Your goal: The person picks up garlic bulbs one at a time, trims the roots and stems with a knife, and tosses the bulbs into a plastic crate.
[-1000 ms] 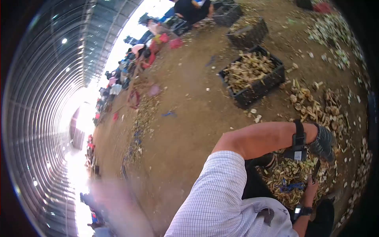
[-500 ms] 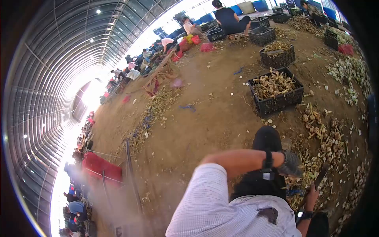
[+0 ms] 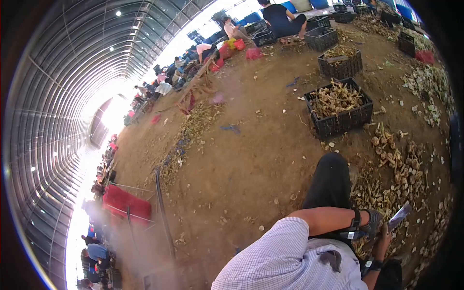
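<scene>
My left hand (image 3: 371, 223), in a dark grey glove, is curled closed low on the right, beside my bent knee. Whatever may be in its fingers is hidden from me. Bare-skinned, my right hand (image 3: 383, 239) is wrapped round a knife (image 3: 399, 215), whose broad, flat blade points up and to the right and catches the light. The two hands are close together. Just beyond them lies a heap of garlic bulbs with dry stalks (image 3: 398, 166), and cut dry stalks (image 3: 369, 191) cover the ground near my knee.
A black crate (image 3: 340, 126) full of stalky garlic stands ahead of my knee, with another filled crate (image 3: 340, 70) behind it. White scraps (image 3: 430, 92) litter the right. A red bundle (image 3: 126, 205) and a dark hose (image 3: 163, 212) lie left. Several people sit working farther off.
My left hand has come down and right, from above my knee to beside my right hand. The knife has turned, so its flat side shows brighter. My left elbow has dropped.
</scene>
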{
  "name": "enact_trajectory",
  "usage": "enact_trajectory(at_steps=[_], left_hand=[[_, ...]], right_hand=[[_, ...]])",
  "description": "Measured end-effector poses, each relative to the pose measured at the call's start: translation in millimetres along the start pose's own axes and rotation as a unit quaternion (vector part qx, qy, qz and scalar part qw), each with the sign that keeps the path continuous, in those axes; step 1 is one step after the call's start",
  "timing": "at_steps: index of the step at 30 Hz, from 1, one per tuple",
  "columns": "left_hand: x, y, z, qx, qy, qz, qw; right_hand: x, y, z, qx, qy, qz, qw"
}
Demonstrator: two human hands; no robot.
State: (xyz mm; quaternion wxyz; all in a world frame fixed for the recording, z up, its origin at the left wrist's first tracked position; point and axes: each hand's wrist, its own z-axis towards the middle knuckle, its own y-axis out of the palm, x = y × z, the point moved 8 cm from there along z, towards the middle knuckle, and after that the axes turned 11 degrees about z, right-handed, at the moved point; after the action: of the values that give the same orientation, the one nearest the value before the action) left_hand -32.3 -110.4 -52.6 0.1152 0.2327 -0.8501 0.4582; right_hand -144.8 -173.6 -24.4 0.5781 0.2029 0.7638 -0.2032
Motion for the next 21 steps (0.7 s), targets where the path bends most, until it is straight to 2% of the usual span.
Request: enact_trajectory(at_steps=[1, 3, 5, 6, 7, 8, 9, 10, 11, 12, 13, 14, 16, 19, 21], left_hand=[[-3.1, 1.2, 3.4, 0.010, 0.009, -0.007, 1.000], [0.6, -40.2, -47.1, 0.036, -0.034, -0.036, 0.998], [9.8, -44.8, -49.6, 0.214, 0.001, -0.046, 0.976], [14.7, -43.3, -53.2, 0.363, 0.014, -0.002, 0.932], [31.7, -76.1, -79.6, 0.249, -0.009, -0.099, 0.963], [43.5, -86.5, -87.3, 0.234, 0.022, -0.155, 0.960], [56.0, -96.2, -94.4, 0.215, 0.052, -0.212, 0.952], [56.5, -79.2, -75.3, 0.198, 0.098, -0.200, 0.955], [59.9, -75.2, -72.6, 0.177, 0.149, -0.243, 0.942], [56.3, -68.0, -70.8, 0.162, 0.132, -0.265, 0.941], [49.9, -59.4, -70.6, 0.153, 0.105, -0.283, 0.941], [46.7, -47.3, -64.0, 0.122, 0.119, -0.350, 0.921], [33.6, -26.6, -45.1, 0.069, 0.130, -0.475, 0.868], [40.0, -44.5, -57.6, 0.103, 0.100, -0.392, 0.908], [24.6, -26.3, -41.8, 0.136, 0.175, -0.283, 0.933]], right_hand=[[-12.5, 7.1, -3.6, 0.001, 0.019, 0.062, 0.998], [-15.8, 12.1, -7.1, 0.021, 0.109, 0.259, 0.960], [-29.4, 19.0, -10.7, 0.060, 0.130, 0.329, 0.934], [-41.2, 21.8, -18.3, 0.047, 0.119, 0.353, 0.927], [-37.6, 13.8, -20.7, 0.046, 0.122, 0.289, 0.948], [-33.1, 5.2, -22.3, 0.045, 0.126, 0.224, 0.965], [-65.8, 0.6, -40.4, 0.043, 0.236, 0.135, 0.961], [-17.6, -15.0, -28.0, 0.113, 0.125, 0.095, 0.981], [-36.0, -16.5, -33.7, 0.110, 0.078, 0.090, 0.987], [-56.0, -18.0, -41.4, 0.106, 0.030, 0.084, 0.990], [-63.7, -23.9, -47.9, 0.160, 0.055, 0.144, 0.975], [-62.4, -26.6, -47.0, 0.137, -0.006, 0.149, 0.979], [-73.3, -32.9, -56.5, 0.151, 0.015, 0.121, 0.981], [-95.9, -31.5, -63.7, 0.124, -0.045, -0.052, 0.990], [-102.5, -24.6, -64.5, 0.110, -0.072, -0.090, 0.987]])
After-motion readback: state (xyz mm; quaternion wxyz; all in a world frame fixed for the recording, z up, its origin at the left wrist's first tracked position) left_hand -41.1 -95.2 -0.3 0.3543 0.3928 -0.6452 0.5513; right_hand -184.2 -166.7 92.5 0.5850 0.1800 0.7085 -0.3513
